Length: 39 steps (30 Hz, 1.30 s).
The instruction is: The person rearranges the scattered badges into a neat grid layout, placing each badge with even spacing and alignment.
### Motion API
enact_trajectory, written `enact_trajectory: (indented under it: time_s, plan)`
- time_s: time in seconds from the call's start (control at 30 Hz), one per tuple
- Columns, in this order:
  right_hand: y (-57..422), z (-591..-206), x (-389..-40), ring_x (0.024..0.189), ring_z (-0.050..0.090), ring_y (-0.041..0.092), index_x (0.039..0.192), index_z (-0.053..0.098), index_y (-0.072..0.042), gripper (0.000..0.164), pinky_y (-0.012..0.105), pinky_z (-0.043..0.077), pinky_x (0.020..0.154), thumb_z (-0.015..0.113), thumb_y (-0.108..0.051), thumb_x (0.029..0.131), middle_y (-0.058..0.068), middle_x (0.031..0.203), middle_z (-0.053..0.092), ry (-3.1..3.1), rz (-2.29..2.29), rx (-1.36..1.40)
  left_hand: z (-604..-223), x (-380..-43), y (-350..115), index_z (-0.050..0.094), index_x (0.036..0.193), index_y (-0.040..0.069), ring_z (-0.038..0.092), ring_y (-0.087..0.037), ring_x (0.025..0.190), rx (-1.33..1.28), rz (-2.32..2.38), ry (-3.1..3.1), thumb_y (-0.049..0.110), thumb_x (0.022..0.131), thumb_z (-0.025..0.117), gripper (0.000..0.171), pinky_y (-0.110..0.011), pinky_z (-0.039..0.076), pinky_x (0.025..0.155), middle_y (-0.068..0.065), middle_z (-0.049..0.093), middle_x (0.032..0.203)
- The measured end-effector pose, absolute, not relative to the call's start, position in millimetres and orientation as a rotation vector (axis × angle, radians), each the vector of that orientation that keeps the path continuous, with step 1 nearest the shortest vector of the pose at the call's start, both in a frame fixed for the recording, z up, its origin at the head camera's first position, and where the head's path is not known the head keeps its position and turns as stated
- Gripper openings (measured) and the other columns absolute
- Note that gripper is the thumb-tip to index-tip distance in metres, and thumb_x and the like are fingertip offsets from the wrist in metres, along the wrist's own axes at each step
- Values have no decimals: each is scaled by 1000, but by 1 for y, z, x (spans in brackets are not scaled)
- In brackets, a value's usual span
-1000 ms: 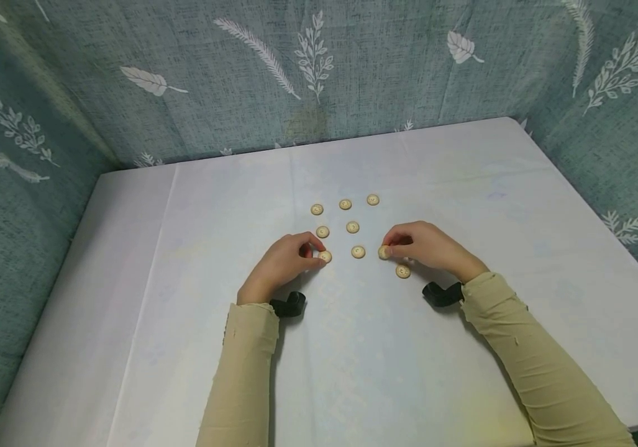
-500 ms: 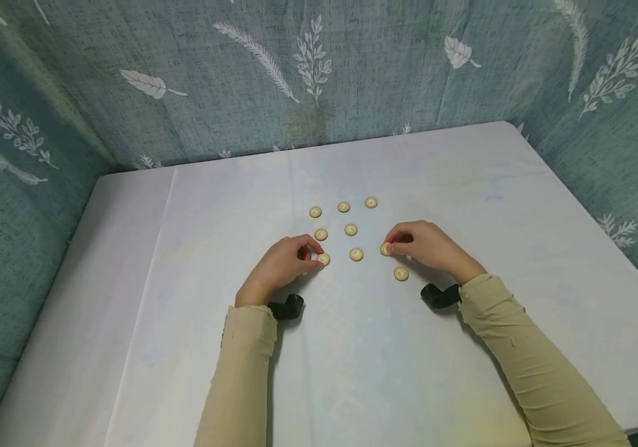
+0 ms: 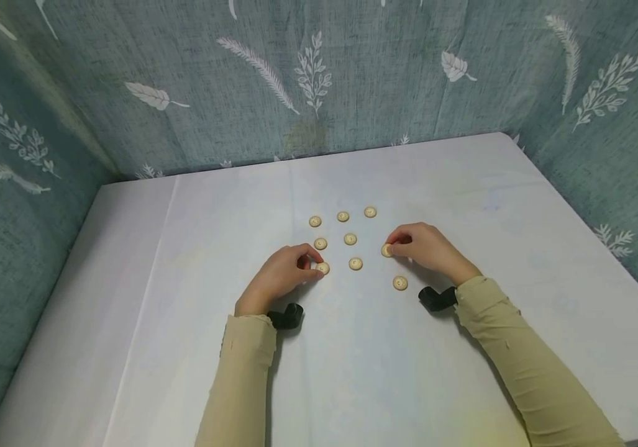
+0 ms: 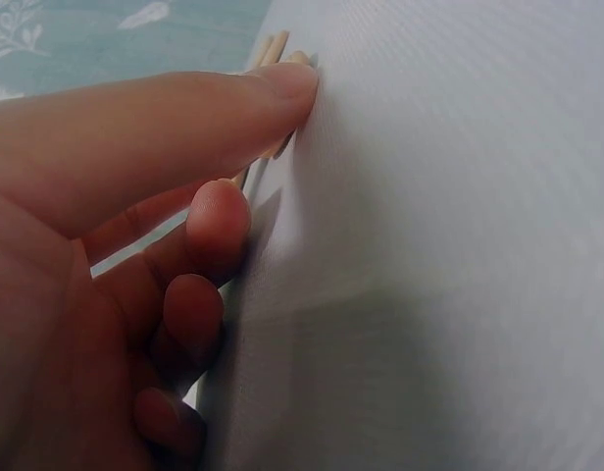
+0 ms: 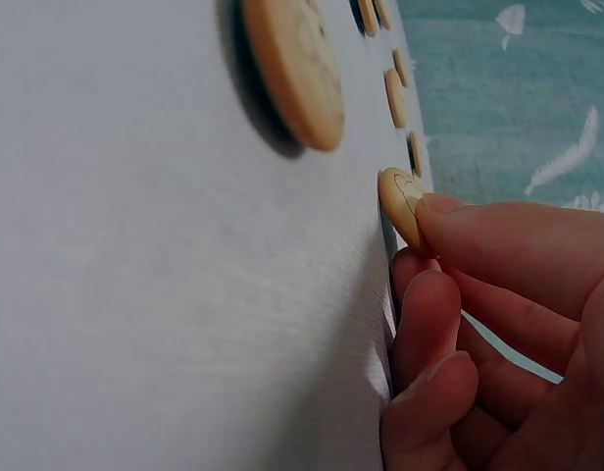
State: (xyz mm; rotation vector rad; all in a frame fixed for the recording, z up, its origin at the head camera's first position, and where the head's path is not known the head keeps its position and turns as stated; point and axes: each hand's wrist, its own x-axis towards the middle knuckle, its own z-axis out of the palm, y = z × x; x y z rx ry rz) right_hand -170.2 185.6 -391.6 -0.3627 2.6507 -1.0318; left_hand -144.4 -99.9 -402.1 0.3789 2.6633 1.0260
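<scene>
Pale round wooden discs with dark line markings lie on the white table. In the head view my left hand [image 3: 283, 277] pinches the nearest disc of the left column [image 3: 323, 268] between thumb and forefinger. The left wrist view shows that thumb [image 4: 273, 93] hiding most of the disc. My right hand [image 3: 427, 248] pinches another disc [image 3: 387, 250] by its edge, at the right of the group. In the right wrist view this held disc [image 5: 404, 209] stands tilted, with a curved line on its face.
A loose disc [image 3: 400, 283] lies nearer the body, below the right hand. Several more sit between and beyond the hands, among them a middle disc [image 3: 355, 264] and a far right disc [image 3: 370, 212]. Leaf-patterned green cloth [image 3: 374, 81] hangs behind the table [image 3: 184, 248].
My right hand has shifted its disc slightly away from the body, relative to the other discs. The left hand stays at its disc. The head view has tilted up a little.
</scene>
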Motion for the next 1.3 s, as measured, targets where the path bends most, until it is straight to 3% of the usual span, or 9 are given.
enact_trajectory:
  time_s: [0.83, 1.3]
  plan:
    - [178, -394, -193, 69, 53, 19, 94, 64, -14, 18, 31, 43, 59, 62, -27, 83, 4, 80, 59, 2651, -1014, -327, -404, -146, -99, 62, 90, 22, 46, -15, 67, 381, 1021, 2667, 27, 78, 68, 15, -29, 36, 62, 0, 51, 71]
    - [178, -393, -192, 74, 50, 21, 98, 64, -15, 19, 32, 42, 63, 60, -27, 85, 4, 87, 59, 2612, -1124, -264, -402, -143, -99, 62, 91, 22, 47, -15, 67, 385, 1022, 2674, 26, 77, 69, 17, -29, 37, 63, 0, 51, 71]
